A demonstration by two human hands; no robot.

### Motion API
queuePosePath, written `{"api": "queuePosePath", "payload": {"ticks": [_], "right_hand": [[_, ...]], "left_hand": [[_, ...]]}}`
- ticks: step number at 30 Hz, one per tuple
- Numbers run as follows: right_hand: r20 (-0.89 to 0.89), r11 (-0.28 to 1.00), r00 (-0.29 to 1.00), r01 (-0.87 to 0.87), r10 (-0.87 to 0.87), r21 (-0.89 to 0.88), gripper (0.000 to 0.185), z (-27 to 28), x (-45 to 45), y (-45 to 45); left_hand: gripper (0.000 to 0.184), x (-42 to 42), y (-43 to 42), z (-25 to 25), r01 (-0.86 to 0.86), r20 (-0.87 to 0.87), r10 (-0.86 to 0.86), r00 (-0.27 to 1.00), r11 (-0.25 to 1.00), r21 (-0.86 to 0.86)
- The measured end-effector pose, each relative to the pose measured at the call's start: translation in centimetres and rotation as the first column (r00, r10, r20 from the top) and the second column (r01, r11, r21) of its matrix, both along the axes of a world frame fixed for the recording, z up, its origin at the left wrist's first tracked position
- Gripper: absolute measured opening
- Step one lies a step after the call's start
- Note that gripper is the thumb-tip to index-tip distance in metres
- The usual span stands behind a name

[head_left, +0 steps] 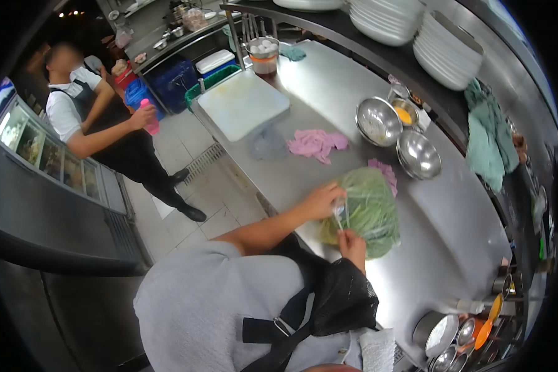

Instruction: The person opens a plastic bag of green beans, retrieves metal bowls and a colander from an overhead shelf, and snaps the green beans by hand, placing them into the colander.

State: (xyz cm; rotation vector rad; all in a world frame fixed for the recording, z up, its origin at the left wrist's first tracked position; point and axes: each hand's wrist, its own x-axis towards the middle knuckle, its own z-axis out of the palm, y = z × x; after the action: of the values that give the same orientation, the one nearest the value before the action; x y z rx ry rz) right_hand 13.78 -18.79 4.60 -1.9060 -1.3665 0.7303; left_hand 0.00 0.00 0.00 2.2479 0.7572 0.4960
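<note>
A clear plastic bag of green leafy vegetables (372, 217) lies on the steel worktable in front of me. My left hand (328, 201) has its fingers closed on the near edge of the bag. Just below it, my right hand (352, 243) pinches the same side of the bag. A whitish strip of gathered plastic stretches between the two hands. Beyond the bag, a pink cloth (385, 176) rests against its far side.
Metal bowls (378, 122) and a white cutting board (244, 104) are on the worktable (452, 223), with another pink cloth (317, 145). Stacked plates (447, 51) line the shelf above. Pots (436, 333) stand at lower right. A person (99, 118) holding a pink bottle (147, 116) stands left.
</note>
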Motion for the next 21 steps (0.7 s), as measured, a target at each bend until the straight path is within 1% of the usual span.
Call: {"api": "queuePosePath", "payload": {"ticks": [2, 3, 5, 6, 7, 8, 9, 11, 13, 15, 17, 18, 19, 20, 21], "right_hand": [[0.125, 0.999, 0.992, -0.003, -0.001, 0.034, 0.026, 0.0, 0.6, 0.1], [0.078, 0.998, 0.997, -0.009, 0.014, -0.061, 0.026, 0.9, -3.1, -1.4], [0.08, 0.99, 0.991, 0.101, -0.109, 0.1, 0.023, 0.7, -3.8, 1.3], [0.094, 0.989, 0.99, 0.096, -0.107, 0.116, 0.023, 0.4, -3.5, 2.8], [0.13, 0.981, 0.98, 0.129, -0.149, 0.146, 0.021, -0.1, -3.7, 3.4], [0.166, 0.971, 0.967, 0.161, -0.191, 0.177, 0.019, -0.6, -3.9, 4.0], [0.153, 0.962, 0.963, 0.192, -0.223, 0.197, 0.013, -1.3, -4.2, 4.6], [0.118, 0.93, 0.943, 0.274, -0.31, 0.246, 0.013, -3.9, -4.4, 5.6], [0.087, 0.892, 0.897, 0.414, -0.434, 0.182, 0.019, -2.6, -6.4, 7.2], [0.186, 0.866, 0.851, 0.453, -0.491, 0.213, 0.019, -0.7, -8.3, 9.2], [0.355, 0.892, 0.819, 0.43, -0.451, 0.14, 0.023, 0.0, -7.7, 10.4], [0.359, 0.878, 0.802, 0.449, -0.477, 0.163, 0.024, 0.5, -7.6, 11.0], [0.412, 0.864, 0.762, 0.475, -0.499, 0.168, 0.025, 2.2, -8.1, 12.0], [0.417, 0.84, 0.736, 0.518, -0.533, 0.159, 0.023, 4.0, -8.7, 13.2], [0.419, 0.812, 0.708, 0.565, -0.568, 0.147, 0.022, 5.4, -9.4, 14.2]], "left_hand": [[0.049, -1.3, -0.2, 1.2, 0.01, 0.129, -0.035, 0.991, 0.982, 0.188], [0.049, -6.2, -1.6, 1.2, 0.011, 0.086, -0.019, 0.996, 0.996, 0.092], [0.048, -8.9, 2.9, 1.9, -0.056, 0.257, -0.034, 0.966, 0.94, 0.336], [0.048, -10.7, 6.1, 1.8, -0.153, 0.271, 0.072, 0.96, 0.945, 0.29], [0.047, -13.5, 8.9, 1.1, -0.246, 0.268, 0.183, 0.946, 0.943, 0.226], [0.046, -16.3, 12.4, 0.0, -0.338, 0.32, 0.259, 0.912, 0.914, 0.225], [0.044, -19.2, 16.0, -0.7, -0.428, 0.371, 0.331, 0.867, 0.877, 0.219], [0.037, -25.2, 22.7, -0.5, -0.649, 0.48, 0.517, 0.709, 0.745, 0.156], [0.031, -32.0, 30.5, -0.7, -0.807, 0.542, 0.671, 0.505, 0.591, 0.02], [0.027, -38.5, 38.0, -0.8, -0.874, 0.543, 0.781, 0.308, 0.458, -0.164], [0.028, -44.7, 46.0, -3.1, -0.908, 0.581, 0.788, 0.203, 0.373, -0.189], [0.031, -47.5, 49.4, -4.4, -0.922, 0.535, 0.817, 0.214, 0.35, -0.166], [0.035, -49.4, 52.5, -5.1, -0.933, 0.492, 0.84, 0.226, 0.333, -0.139], [0.035, -50.5, 55.2, -4.8, -0.929, 0.491, 0.84, 0.23, 0.34, -0.148], [0.043, -51.5, 57.6, -4.4, -0.95, 0.407, 0.879, 0.247, 0.302, -0.076]]}}
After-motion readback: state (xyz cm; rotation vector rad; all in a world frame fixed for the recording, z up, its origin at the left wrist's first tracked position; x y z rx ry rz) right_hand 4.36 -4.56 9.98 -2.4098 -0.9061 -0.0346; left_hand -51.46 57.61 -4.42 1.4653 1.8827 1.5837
